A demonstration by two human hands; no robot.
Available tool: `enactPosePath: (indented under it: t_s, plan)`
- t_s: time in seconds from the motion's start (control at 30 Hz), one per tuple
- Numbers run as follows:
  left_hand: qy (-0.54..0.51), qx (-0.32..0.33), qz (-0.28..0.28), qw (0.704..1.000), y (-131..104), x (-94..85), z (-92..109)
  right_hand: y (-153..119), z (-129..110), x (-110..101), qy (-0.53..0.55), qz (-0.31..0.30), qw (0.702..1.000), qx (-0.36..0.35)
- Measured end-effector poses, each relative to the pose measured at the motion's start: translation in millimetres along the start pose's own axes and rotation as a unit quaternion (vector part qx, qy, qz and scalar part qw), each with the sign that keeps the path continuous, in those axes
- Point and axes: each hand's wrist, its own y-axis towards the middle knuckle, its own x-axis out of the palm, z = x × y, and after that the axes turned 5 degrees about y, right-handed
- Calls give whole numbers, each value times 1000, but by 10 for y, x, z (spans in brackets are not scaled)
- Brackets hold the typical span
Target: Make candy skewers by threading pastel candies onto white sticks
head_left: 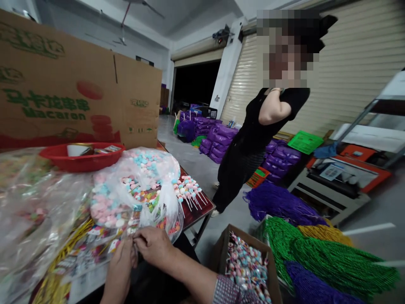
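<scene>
At the table's near edge my left hand (120,258) and my right hand (155,245) meet, fingers pinched together. Between them a small clear-wrapped candy stick (134,219) points up, its lower end hidden by my fingers. Just beyond lie clear bags of pink and blue candies (109,202). Several candy skewers with white sticks (190,190) rest on the table's right corner. Gold twist ties (60,249) and printed clear wrappers (85,249) lie left of my hands.
A red basin (79,164) and a large cardboard carton (133,97) stand behind the bags. Right of me, an open box holds wrapped candies (248,266), beside green bead-like strands (322,249). A person in black (249,135) stands beyond the table.
</scene>
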Motion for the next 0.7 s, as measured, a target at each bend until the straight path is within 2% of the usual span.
enactPosePath:
  t_s: [0.13, 0.33, 0.47, 0.53, 0.6, 0.7]
  plan:
    - [-41, 19, -15, 999, -24, -41, 65, -44, -27, -36, -12, 16, 1000, 4]
    - [-52, -31, -37, 997, -65, -56, -31, -88, -57, -26, -28, 29, 999, -8]
    - [-76, -28, -31, 996, -70, -7, 37, -73, -69, -87, 42, 47, 998, 7]
    - [-105, -32, -28, 994, -179, 17, 173, -116, -139, -186, 118, 46, 991, 41]
    - [-118, -34, -28, 992, -349, 40, 331, -201, -242, -322, 187, 52, 975, 105]
    - [-154, -54, -123, 979, -516, 86, 482, -287, -306, -507, 263, 40, 948, 177]
